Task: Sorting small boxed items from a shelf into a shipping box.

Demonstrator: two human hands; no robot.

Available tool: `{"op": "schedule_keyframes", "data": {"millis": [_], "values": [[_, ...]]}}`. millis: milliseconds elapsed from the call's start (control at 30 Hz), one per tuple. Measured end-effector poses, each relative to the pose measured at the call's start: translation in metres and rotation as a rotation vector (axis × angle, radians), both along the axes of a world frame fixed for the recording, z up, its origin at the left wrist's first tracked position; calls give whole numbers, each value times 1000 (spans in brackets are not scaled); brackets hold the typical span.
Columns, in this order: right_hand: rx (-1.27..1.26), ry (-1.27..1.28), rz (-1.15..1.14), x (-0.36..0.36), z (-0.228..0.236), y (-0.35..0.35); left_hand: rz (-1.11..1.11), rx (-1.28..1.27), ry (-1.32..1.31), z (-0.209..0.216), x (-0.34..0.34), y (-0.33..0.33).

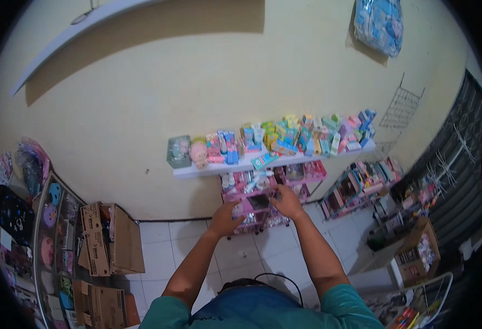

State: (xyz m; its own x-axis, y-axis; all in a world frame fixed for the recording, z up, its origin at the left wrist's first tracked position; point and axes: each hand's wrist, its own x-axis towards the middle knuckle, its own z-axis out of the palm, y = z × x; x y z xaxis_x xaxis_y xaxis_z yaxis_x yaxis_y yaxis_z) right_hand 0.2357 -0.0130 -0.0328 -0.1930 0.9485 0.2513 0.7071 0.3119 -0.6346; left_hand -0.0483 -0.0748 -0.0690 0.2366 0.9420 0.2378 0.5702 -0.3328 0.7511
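A pink tiered cart (247, 189) with small casters stands below the white wall shelf. Bottles and small packs fill its top tray, and a dark flat item (259, 202) shows in the tray beneath. My left hand (226, 219) is closed at the cart's near left side, thumb toward the middle. My right hand (286, 203) grips at its right side, a little higher and farther away. Both hands are at the level of a lower tray, and parts of the fingers are hidden against it. A second pink cart (305, 171) stands just to the right.
The white wall shelf (189, 172) carries several small boxes, tubes and a pink plush toy (199, 152). Cardboard boxes (127, 241) and a glass display case (48, 219) stand on the left. A stocked rack (356, 186), an open carton (419, 255) and a dark shutter (471, 137) are on the right.
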Motion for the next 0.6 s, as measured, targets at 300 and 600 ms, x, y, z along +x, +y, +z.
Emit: {"op": "schedule_keyframes", "data": {"millis": [300, 600], "values": [[-160, 80, 33, -20, -3, 14, 17, 18, -96, -7, -2, 30], [-96, 352, 186, -47, 16, 110, 176, -83, -190, 21, 8, 70]]}}
